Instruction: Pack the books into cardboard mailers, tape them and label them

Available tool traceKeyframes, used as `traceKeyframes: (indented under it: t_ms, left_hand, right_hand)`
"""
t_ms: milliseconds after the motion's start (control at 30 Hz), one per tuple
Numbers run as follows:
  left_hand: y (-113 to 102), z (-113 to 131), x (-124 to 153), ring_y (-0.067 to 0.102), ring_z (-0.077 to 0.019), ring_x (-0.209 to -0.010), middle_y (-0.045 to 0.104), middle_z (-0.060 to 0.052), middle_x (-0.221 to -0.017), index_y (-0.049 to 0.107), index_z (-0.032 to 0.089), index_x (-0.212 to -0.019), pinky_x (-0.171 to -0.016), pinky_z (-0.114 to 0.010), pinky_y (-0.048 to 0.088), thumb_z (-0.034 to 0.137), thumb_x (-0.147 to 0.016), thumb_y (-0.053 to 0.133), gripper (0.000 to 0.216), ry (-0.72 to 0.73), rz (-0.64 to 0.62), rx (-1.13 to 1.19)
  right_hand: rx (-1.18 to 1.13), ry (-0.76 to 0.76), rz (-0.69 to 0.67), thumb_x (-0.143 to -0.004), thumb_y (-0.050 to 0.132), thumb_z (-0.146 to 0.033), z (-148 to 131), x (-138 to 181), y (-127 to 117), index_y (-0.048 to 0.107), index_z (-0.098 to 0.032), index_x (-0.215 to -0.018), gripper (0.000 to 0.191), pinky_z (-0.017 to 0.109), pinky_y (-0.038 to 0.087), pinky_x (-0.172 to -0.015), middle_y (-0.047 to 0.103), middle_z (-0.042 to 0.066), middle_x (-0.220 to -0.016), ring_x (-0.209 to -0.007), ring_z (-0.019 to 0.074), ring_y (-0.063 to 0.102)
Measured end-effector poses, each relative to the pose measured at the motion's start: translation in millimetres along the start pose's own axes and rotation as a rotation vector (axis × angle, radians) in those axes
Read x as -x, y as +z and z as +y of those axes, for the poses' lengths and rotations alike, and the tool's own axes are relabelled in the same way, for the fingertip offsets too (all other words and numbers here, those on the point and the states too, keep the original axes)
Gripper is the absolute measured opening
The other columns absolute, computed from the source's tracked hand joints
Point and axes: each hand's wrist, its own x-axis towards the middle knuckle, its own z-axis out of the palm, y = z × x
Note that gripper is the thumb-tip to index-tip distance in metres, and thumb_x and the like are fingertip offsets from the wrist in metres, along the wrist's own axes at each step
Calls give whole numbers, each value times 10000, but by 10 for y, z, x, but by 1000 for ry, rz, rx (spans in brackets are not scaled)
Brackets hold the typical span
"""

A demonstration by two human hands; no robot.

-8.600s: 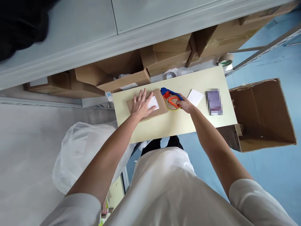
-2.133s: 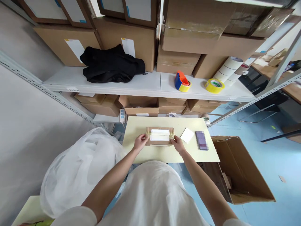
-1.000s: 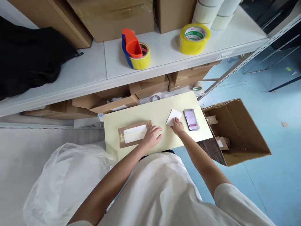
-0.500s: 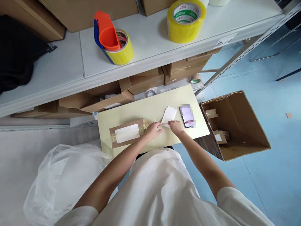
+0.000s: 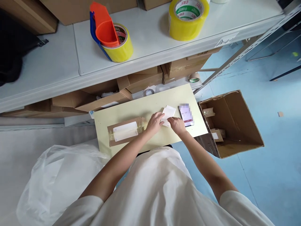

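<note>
My left hand [image 5: 154, 123] is at the left edge of a small white paper sheet [image 5: 166, 119], its thumb and forefinger closed on that edge. My right hand [image 5: 176, 125] pinches the sheet's lower right side, fingers curled. Beneath and beyond it lies a stack of similar white paper [image 5: 171, 109], partly covered. Just right of the stack a phone [image 5: 186, 115] with a lit screen rests on the pale yellow tabletop [image 5: 103, 121]. A flat cardboard parcel [image 5: 125, 131] bearing a white label and clear tape lies left of my left hand.
An open carton [image 5: 243, 122] with small parcels inside stands right of the table. Above, a grey shelf [image 5: 150, 34] holds a tape roll in a red-blue dispenser [image 5: 121, 47] and a yellow tape roll [image 5: 188, 26]. A translucent plastic bag [image 5: 58, 182] sits at lower left.
The small white sheet now shows between both hands, over the stack. My left hand has moved up and right onto its left edge; my right hand has shifted slightly. The view has shifted a little.
</note>
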Motion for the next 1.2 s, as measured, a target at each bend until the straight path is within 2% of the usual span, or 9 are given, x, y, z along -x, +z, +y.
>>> traceKeyframes:
  t_ms: [200, 300, 500, 700, 800, 900, 967, 1067, 1200]
  left_hand:
    - [-95, 73, -90, 596, -202, -877, 676, -68, -813, 665, 204, -832, -868, -352, 384, 110, -830, 505, 186, 196, -157, -222]
    - [-146, 82, -113, 602, -189, -781, 663, -50, -740, 641, 195, -806, -803, -322, 389, 135, -839, 505, 152, 163, -139, -221]
    - [-493, -7, -155, 587, -162, -744, 653, -31, -833, 588, 187, -929, -685, -257, 409, 236, -884, 441, 162, 7, -23, 35]
    - [-770, -299, -223, 573, -130, -688, 618, -23, -795, 549, 153, -903, -642, -228, 449, 293, -868, 448, 176, -153, 117, 287]
    - [-842, -332, -196, 599, -162, -844, 626, -68, -941, 543, 156, -993, -760, -277, 478, 275, -852, 476, 196, -178, 326, 180]
    - [-895, -170, -142, 514, -235, -1131, 557, -150, -1176, 516, 151, -1133, -958, -378, 408, 286, -846, 507, 317, -20, 458, -69]
    - [-891, 3, -137, 430, -263, -1240, 511, -170, -1268, 524, 158, -1168, -1038, -426, 323, 293, -851, 512, 346, 192, 355, -243]
    - [-816, 226, -219, 432, -259, -1250, 601, -124, -1188, 595, 217, -1101, -1077, -488, 225, 213, -867, 467, 266, 474, -9, -427]
    - [-730, 318, -409, 560, -245, -1058, 697, -78, -875, 661, 220, -877, -1065, -560, 135, 82, -844, 421, 279, 475, -192, -551]
  right_hand:
    - [-18, -97, 24, -952, 351, -221, -32, 78, -48, 680, -160, -932, 336, 292, 359, -756, 709, 111, -834, -800, 201, 628]
    - [-174, -47, 145, -930, 421, -361, 6, 111, -29, 614, -155, -1121, 341, 333, 391, -855, 681, 140, -1034, -978, 249, 600]
    - [-626, 77, 379, -780, 587, -529, 201, -6, 110, 269, -97, -1415, 831, 427, 363, -1002, 401, 201, -1410, -1298, 289, 378]
    - [-886, 11, 123, -844, 501, -471, 143, -199, 98, 623, -155, -1009, 377, 315, 454, -800, 673, 94, -990, -915, 207, 603]
    - [-874, -18, 149, -883, 441, -447, 48, -210, 81, 627, -175, -838, 332, 270, 438, -663, 659, 44, -784, -714, 161, 572]
    - [-814, -72, 250, -902, 431, -393, -18, -197, 107, 604, -186, -798, 289, 265, 421, -624, 639, 42, -750, -656, 154, 548]
    - [-760, -104, 294, -916, 413, -360, -44, -194, 138, 593, -190, -793, 276, 272, 419, -632, 636, 53, -764, -663, 161, 552]
    - [-696, -130, 331, -932, 389, -344, -67, -194, 174, 582, -196, -813, 271, 281, 421, -649, 628, 67, -780, -688, 174, 562]
    - [-704, -133, 357, -939, 372, -370, -56, -184, 196, 576, -197, -893, 271, 292, 435, -684, 630, 79, -839, -756, 188, 578]
